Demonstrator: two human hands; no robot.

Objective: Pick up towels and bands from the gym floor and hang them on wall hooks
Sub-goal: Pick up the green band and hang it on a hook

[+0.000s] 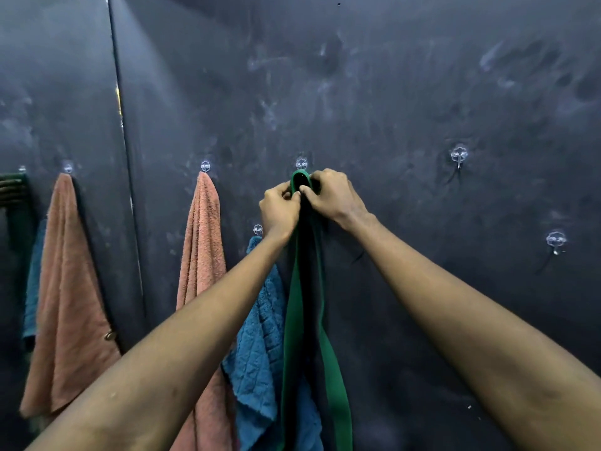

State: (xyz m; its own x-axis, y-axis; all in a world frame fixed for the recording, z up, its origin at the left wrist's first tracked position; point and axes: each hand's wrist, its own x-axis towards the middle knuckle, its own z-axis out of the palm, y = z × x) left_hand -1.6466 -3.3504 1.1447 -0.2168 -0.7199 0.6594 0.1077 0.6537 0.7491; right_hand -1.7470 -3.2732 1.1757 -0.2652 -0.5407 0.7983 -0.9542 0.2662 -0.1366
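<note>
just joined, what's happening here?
A person is hanging a green band on a wall hook: left hand and right hand both pinch its top loop right below the hook. Whether it has caught is hidden. A pink towel and a blue towel hang just left; two hooks on the right are bare.

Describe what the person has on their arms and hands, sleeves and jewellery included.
The left hand and right hand are bare: no gloves, no rings that I can make out. The left forearm and right forearm are uncovered to the picture's edge, with no sleeve, watch or wristband showing.
</note>
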